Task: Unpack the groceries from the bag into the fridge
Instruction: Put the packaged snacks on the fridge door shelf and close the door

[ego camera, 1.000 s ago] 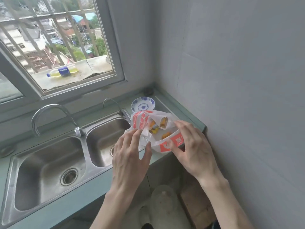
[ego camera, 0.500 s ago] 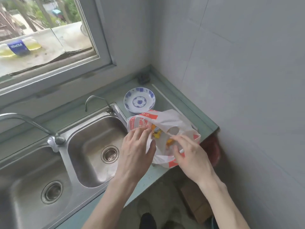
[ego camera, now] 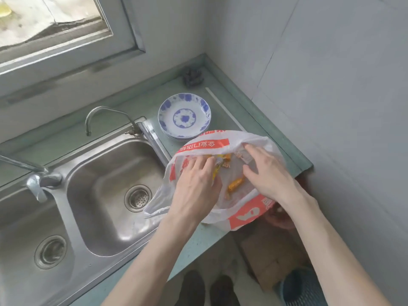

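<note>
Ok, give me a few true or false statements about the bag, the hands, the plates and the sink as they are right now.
1. The bag sits on the counter to the right of the sink. True.
2. Both hands are in the mouth of the bag. True: the left hand and the right hand are both in it.
3. The plates are in the sink. False: they are stacked on the counter behind the bag.
4. The bag is empty. False: orange wrapped items lie inside.
5. Water runs from the tap. False: no water shows.
</note>
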The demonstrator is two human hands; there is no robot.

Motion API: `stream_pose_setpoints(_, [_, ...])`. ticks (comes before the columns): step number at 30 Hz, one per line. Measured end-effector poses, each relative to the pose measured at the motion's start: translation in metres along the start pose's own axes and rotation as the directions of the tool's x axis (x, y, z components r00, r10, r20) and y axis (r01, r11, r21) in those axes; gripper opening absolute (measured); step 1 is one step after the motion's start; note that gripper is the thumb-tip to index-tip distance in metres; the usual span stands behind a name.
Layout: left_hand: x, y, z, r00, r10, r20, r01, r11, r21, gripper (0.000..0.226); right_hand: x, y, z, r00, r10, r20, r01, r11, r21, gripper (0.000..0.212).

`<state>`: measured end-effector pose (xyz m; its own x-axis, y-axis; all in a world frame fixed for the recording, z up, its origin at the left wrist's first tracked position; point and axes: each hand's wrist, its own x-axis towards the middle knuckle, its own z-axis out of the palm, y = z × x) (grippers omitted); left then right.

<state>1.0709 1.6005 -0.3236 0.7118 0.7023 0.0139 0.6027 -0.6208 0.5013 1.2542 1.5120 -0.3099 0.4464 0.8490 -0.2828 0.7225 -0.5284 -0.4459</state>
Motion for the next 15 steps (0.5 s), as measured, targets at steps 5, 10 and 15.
stream_pose_setpoints(5, [0.034,-0.010,0.020,0.998,-0.048,0.049,0.046,0.998,0.030,0.048,0.025,0.013,0.002,0.999,-0.033,-0.029,0.034,0.999,0.027,0.069])
stream_pose_setpoints(10, [0.062,-0.026,0.024,1.000,-0.017,0.014,0.017,1.000,-0.011,0.052,0.042,0.028,0.016,0.998,-0.058,-0.002,0.058,0.998,0.017,0.067])
stream_pose_setpoints(15, [0.072,-0.040,0.026,1.000,0.028,0.011,-0.027,0.999,-0.036,0.039,0.067,0.044,0.030,0.998,-0.057,-0.028,0.058,0.998,0.036,0.064])
